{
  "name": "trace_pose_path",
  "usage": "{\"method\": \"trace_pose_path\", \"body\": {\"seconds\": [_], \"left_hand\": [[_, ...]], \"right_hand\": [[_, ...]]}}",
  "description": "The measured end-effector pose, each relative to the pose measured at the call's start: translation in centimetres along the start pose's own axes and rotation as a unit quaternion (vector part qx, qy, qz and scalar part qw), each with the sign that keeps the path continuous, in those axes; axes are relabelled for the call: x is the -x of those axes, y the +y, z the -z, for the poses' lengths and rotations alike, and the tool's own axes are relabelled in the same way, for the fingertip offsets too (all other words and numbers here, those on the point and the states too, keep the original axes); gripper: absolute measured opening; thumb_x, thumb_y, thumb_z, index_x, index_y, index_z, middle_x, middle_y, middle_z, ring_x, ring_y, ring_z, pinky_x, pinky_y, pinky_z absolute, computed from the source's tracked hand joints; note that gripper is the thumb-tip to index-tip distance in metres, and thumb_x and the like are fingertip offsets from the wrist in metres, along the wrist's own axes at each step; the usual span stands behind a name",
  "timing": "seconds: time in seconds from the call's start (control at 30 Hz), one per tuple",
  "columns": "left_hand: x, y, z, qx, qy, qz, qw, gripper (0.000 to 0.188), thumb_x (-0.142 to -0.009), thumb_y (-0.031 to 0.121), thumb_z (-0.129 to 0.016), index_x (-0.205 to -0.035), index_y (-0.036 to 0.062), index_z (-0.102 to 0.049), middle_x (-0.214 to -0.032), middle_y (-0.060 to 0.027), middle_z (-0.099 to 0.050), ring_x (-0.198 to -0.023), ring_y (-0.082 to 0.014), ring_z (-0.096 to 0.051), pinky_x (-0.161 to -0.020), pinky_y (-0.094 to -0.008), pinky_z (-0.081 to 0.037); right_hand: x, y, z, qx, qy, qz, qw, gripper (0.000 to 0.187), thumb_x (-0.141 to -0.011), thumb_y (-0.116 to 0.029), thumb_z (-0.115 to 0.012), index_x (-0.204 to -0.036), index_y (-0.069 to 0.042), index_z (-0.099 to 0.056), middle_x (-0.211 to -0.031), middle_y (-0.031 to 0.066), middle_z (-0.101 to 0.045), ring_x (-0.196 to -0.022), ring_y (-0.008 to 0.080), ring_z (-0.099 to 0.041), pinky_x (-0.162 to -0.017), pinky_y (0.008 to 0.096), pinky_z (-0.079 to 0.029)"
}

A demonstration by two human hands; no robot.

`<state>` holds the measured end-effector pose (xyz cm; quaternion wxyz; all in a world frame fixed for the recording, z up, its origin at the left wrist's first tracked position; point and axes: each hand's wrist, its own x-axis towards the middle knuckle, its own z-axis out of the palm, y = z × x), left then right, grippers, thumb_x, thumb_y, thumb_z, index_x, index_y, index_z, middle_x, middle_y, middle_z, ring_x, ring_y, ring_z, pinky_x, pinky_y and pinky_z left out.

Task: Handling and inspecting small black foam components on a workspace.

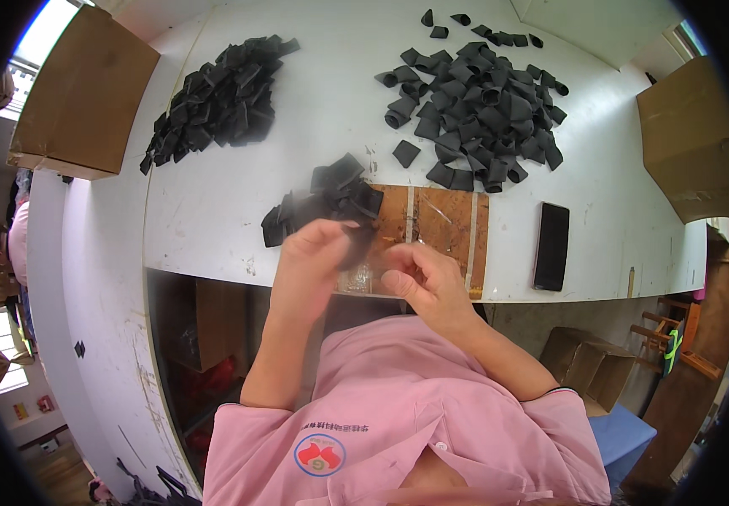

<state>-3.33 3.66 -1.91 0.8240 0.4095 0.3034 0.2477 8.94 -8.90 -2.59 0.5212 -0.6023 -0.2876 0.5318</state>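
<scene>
My left hand (pixel 309 253) is closed, its fingertips pinching a small dark piece of black material (pixel 357 244) that is smeared by motion. Facing it, my right hand (pixel 423 277) has curled fingers with the thumb close to them; anything between them is too blurred to make out. Just beyond my left hand lies a small heap of black pieces (pixel 330 196), partly over a brown wooden board (pixel 449 223) at the table's near edge. Farther left is a larger pile of flat black pieces (pixel 225 101). A pile of black pieces curled into short tubes (pixel 486 105) lies at the far right.
A black phone (pixel 552 246) rests on the white table (pixel 330 76), right of the board. Cardboard boxes stand at the left (pixel 86 93) and right (pixel 689 139). Below the right edge are an open carton (pixel 588 367) and a blue surface (pixel 626 443). Another person (pixel 17 240) is at far left.
</scene>
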Motion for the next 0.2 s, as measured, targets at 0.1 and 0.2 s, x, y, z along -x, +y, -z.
{"method": "trace_pose_path", "body": {"seconds": [0.1, 0.2], "left_hand": [[1.2, 0.3, 0.1, -0.11, -0.131, 0.086, 0.982, 0.007, -0.08, 0.008, -0.055, -0.083, 0.0019, -0.058, -0.076, 0.0016, -0.056, -0.068, -0.0067, -0.05, -0.059, -0.0203, -0.041], [1.2, 0.1, -0.7, -0.184, -0.204, 0.077, 0.958, 0.008, -0.081, 0.009, -0.054, -0.083, 0.0022, -0.058, -0.076, -0.0015, -0.059, -0.067, -0.0097, -0.052, -0.06, -0.0208, -0.042]], "right_hand": [[1.7, -1.7, -0.4, 0.296, 0.197, 0.358, 0.863, 0.049, -0.062, -0.022, -0.075, -0.101, -0.002, -0.052, -0.087, 0.0115, -0.051, -0.076, 0.0269, -0.053, -0.06, 0.0311, -0.046], [2.1, -1.5, 0.7, 0.213, 0.013, 0.206, 0.955, 0.048, -0.065, -0.024, -0.074, -0.105, -0.01, -0.053, -0.096, 0.0099, -0.05, -0.081, 0.0278, -0.053, -0.064, 0.0323, -0.046]]}}
